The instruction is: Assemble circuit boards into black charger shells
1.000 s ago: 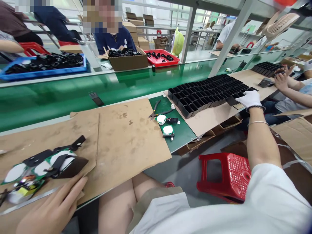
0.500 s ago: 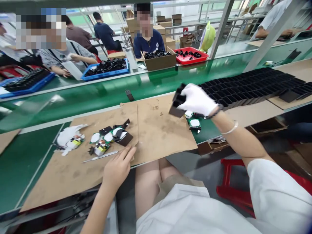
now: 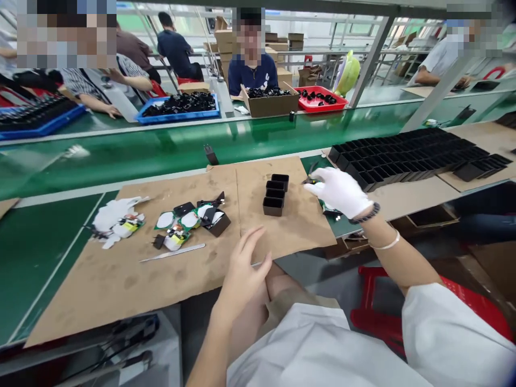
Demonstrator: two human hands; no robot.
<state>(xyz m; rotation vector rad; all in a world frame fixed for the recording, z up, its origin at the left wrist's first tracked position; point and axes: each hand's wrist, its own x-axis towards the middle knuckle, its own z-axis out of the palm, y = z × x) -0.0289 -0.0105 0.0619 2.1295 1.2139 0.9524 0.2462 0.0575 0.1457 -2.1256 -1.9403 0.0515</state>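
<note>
My bare left hand is at the front edge of the cardboard sheet, its fingers apart and nothing in them. Beyond it stand several black open-topped cases in a short row, mouths up. My right hand, in a white glove, is right of them, thumb and index finger closing around a small dark piece I cannot make out. A circuit board shows partly beneath that hand. On the left of the cardboard lie circuit boards with white pads, a black case and metal tweezers.
Many black cases stand in rows at the right. A white glove lies far left beside a board. A black plug housing is on the green belt. Across it, people sit behind a blue tray, a carton and a red tray.
My right hand has set the black cases down on the cardboard, let go and moved right to the boards. My left hand has lifted and shifted right, its fingers spreading.
</note>
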